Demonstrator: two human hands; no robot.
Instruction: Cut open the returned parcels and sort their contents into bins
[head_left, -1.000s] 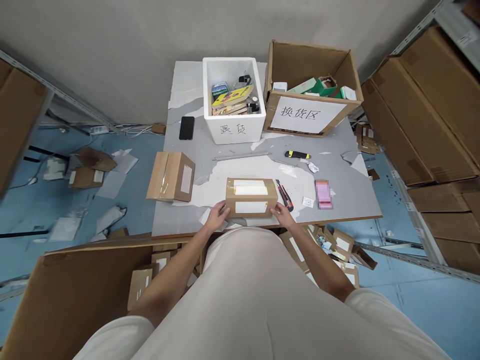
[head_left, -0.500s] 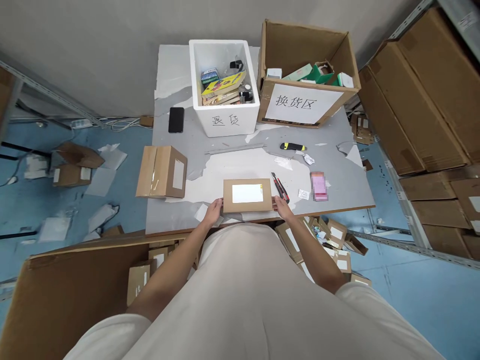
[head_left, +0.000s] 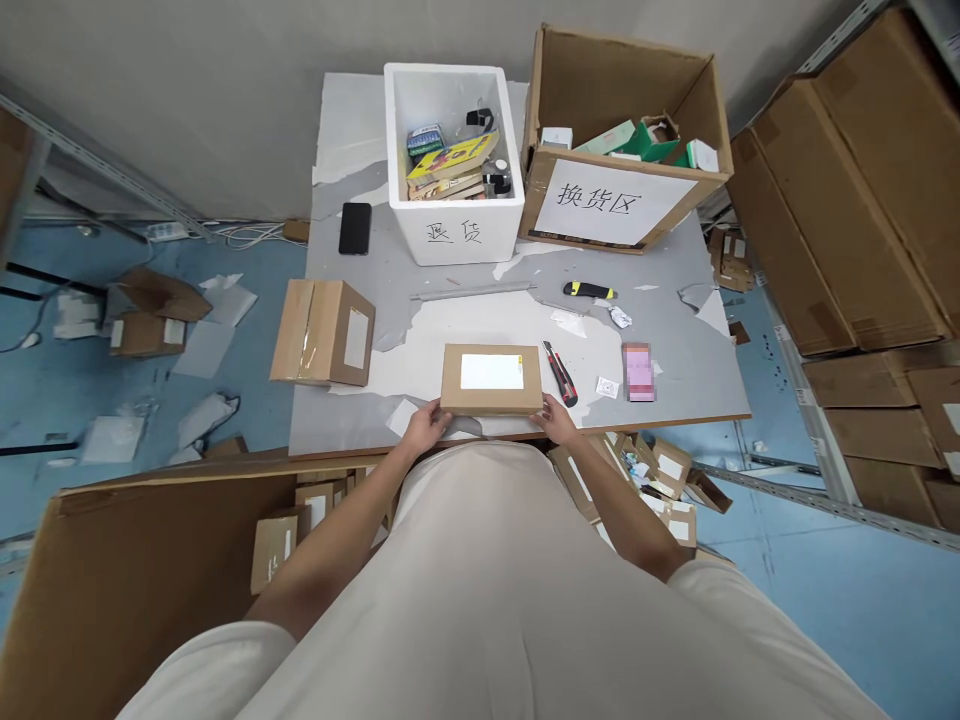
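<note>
A flat brown cardboard box [head_left: 491, 399] with a white label [head_left: 491, 371] on top is at the front edge of the table. My left hand [head_left: 427, 425] is closed on its near left corner. At the near right corner, my right hand [head_left: 556, 417] grips the box too. The near side face of the box now shows. Just right of the box lies a red and black utility knife [head_left: 561, 374], apart from my right hand. A scrap of white paper [head_left: 403, 416] lies beside my left hand.
A taped carton [head_left: 319, 335] and a black phone [head_left: 355, 229] are on the left. Behind stand a white foam bin [head_left: 459, 232] and an open cardboard box [head_left: 532, 205], both holding goods. A yellow-black cutter [head_left: 589, 290] and a pink packet [head_left: 639, 372] lie right.
Both hands have slid from the box's sides to its near corners. The box's near side face shows more than before. The whole view has shifted slightly.
</note>
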